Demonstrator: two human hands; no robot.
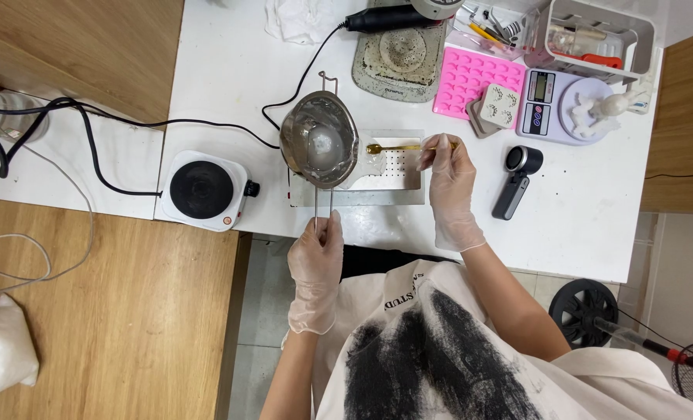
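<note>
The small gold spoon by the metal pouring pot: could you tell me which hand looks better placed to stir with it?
The right hand, probably: it already pinches the small gold spoon, bowl beside the pot's rim. The left hand grips the steel pouring pot by its handle.

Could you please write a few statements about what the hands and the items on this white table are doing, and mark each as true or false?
1. The left hand grips the handle of the metal pouring pot. True.
2. The right hand holds a pair of scissors. False: it holds a gold spoon.
3. The pot sits on the hot plate. False: it is held to the right of it, over a white perforated tray.
4. A pink silicone mould lies beside a digital scale. True.
</note>
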